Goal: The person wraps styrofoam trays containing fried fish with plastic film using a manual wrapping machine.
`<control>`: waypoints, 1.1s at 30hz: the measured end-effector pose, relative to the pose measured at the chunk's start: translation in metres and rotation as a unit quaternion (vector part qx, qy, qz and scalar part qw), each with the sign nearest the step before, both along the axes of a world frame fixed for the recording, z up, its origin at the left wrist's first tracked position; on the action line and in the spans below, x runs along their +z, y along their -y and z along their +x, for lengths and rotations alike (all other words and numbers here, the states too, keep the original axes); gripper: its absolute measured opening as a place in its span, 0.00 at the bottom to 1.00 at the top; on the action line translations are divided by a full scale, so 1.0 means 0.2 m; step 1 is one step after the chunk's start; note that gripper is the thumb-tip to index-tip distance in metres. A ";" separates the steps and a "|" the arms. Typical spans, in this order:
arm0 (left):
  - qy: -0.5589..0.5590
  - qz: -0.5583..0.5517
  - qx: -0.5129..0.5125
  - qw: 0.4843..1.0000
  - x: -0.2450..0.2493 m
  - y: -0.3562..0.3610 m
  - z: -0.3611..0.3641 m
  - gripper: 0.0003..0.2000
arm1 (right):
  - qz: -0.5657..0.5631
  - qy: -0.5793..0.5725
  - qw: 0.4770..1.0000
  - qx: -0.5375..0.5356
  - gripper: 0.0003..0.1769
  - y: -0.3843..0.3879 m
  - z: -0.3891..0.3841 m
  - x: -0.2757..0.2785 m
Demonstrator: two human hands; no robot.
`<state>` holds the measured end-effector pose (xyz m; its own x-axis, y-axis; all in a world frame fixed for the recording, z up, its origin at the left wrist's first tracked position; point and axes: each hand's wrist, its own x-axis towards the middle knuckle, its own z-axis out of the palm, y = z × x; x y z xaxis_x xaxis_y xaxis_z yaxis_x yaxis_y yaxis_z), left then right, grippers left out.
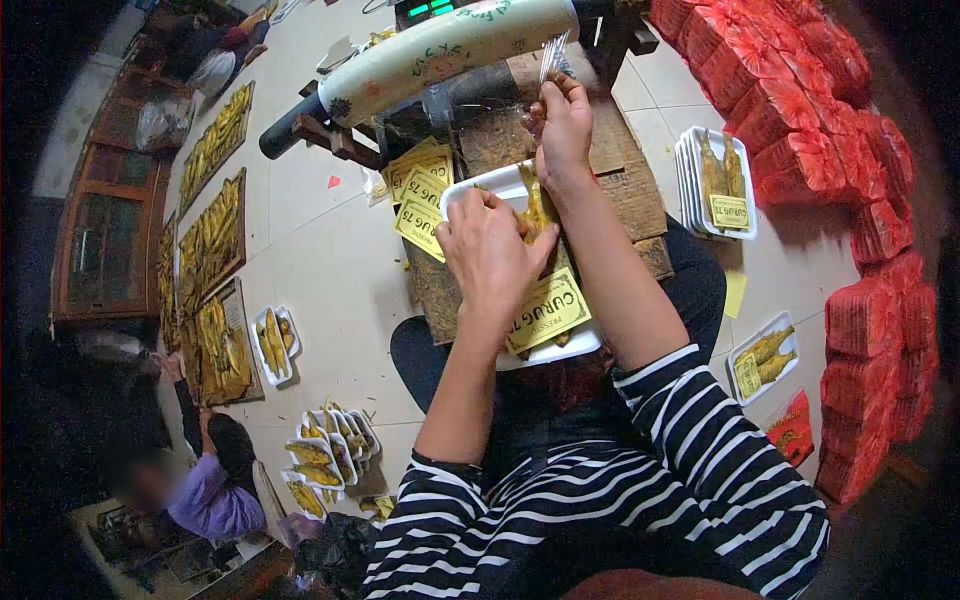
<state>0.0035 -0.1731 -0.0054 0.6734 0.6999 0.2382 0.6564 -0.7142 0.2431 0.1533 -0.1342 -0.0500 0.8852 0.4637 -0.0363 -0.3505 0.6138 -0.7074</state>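
A white foam tray point(468, 186) with yellow-brown fish point(536, 205) and a yellow printed label point(553, 308) lies across a worn board on my lap. My left hand point(490, 250) is over the tray, fingers curled at its left side and thumb across the fish; its fingertips are partly hidden. Beyond the tray, my right hand point(562, 125) pinches a bunched strip of clear plastic film point(551, 57) just under the big film roll point(450, 55). Loose yellow labels point(424, 195) lie left of the tray.
Stacked filled trays point(722, 185) and one single tray point(763, 357) are at right, beside red plastic-wrapped bundles point(800, 110). Several fish trays point(328, 455) sit at lower left. Fish-covered boards point(212, 235) line the left floor, near a person in purple point(215, 495).
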 end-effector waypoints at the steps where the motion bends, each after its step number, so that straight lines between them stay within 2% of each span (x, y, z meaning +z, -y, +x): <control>1: -0.001 -0.008 -0.007 1.000 -0.01 -0.01 -0.01 0.14 | -0.002 0.004 1.000 -0.003 0.09 0.00 0.00 -0.01; 8: -0.031 -0.057 0.001 0.998 0.02 -0.01 0.01 0.11 | -0.005 0.010 1.000 -0.016 0.08 0.00 -0.01 0.02; 14: -0.026 -0.024 -0.005 0.999 0.02 -0.01 0.02 0.09 | -0.008 0.017 1.000 -0.009 0.08 0.01 -0.02 0.02; 17: -0.035 -0.074 -0.004 0.997 0.03 -0.02 0.00 0.12 | -0.009 0.011 1.000 -0.006 0.08 0.01 -0.01 0.02; 20: 0.007 -0.095 -0.008 0.995 0.01 -0.03 -0.04 0.10 | 0.000 0.015 1.000 -0.019 0.08 0.00 -0.01 0.02; 23: 0.091 -0.192 -0.008 0.977 -0.01 -0.08 -0.06 0.10 | -0.010 0.011 1.000 -0.013 0.07 0.01 -0.01 0.02; 26: 0.196 -0.221 -0.061 0.953 0.05 -0.18 -0.18 0.07 | -0.002 0.005 1.000 -0.023 0.07 0.00 -0.01 0.02; 27: 0.202 -0.265 -0.018 0.943 0.10 -0.22 -0.25 0.06 | 0.001 -0.008 1.000 -0.018 0.07 0.01 -0.01 0.03; 28: 0.232 -0.246 -0.032 0.941 0.06 -0.32 -0.37 0.07 | 0.004 -0.020 1.000 -0.013 0.07 0.02 -0.01 0.05; 29: 0.242 -0.281 -0.003 0.929 0.09 -0.38 -0.48 0.09 | 0.009 -0.032 0.999 -0.007 0.08 0.04 -0.01 0.07; 30: 0.277 -0.269 0.032 0.922 0.08 -0.43 -0.58 0.08 | 0.006 -0.042 0.999 -0.006 0.06 0.04 0.00 0.09; 31: 0.220 -0.246 0.074 0.941 0.04 -0.52 -0.72 0.10 | -0.008 -0.041 0.999 0.000 0.07 0.04 0.01 0.09; 32: 0.116 -0.198 0.118 0.966 -0.06 -0.64 -0.90 0.15 | -0.023 -0.040 0.999 0.006 0.07 0.05 0.03 0.10; 33: -0.081 -0.111 0.191 0.972 -0.03 -0.63 -0.99 0.22 | -0.038 -0.039 0.998 0.014 0.08 0.06 0.04 0.12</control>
<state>-0.1951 -0.0470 -0.0109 0.3705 0.9282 -0.0346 0.9056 -0.3527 0.2354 0.1616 -0.1466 -0.0261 0.8650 0.4819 -0.1399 -0.4224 0.5488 -0.7214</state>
